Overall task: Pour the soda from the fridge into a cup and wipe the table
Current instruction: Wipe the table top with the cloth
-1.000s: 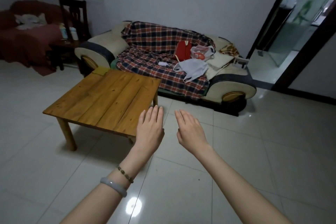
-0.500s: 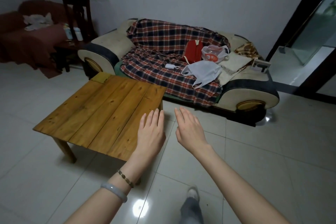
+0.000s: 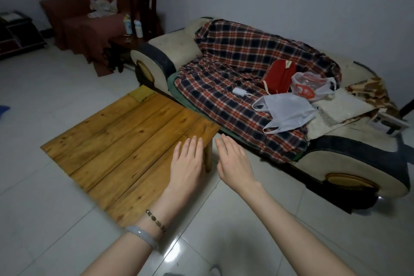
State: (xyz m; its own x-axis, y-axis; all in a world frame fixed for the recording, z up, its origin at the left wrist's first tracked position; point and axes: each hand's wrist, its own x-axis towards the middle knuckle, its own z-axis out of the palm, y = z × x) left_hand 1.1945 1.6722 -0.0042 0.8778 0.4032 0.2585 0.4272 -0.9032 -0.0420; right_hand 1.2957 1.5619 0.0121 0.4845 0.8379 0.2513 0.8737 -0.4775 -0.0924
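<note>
A low wooden plank table point(image 3: 125, 141) stands on the tiled floor just ahead, its top bare. My left hand point(image 3: 187, 164) hovers flat over the table's near right corner, fingers together and extended, holding nothing; two bracelets sit on that wrist. My right hand point(image 3: 234, 161) is stretched out beside it, past the table's right edge above the floor, palm down and empty. No soda, cup, fridge or cloth is in view.
A cream sofa point(image 3: 356, 163) under a plaid blanket point(image 3: 233, 69) stands close behind the table, with plastic bags point(image 3: 286, 112) and a red bag point(image 3: 279, 75) on it. A dark chair point(image 3: 143, 4) with bottles and a red-covered seat point(image 3: 85, 22) are at the back left.
The view has swung left and moved closer to the table and sofa. Both hands stay held out, open and empty, the left one now over the table corner.
</note>
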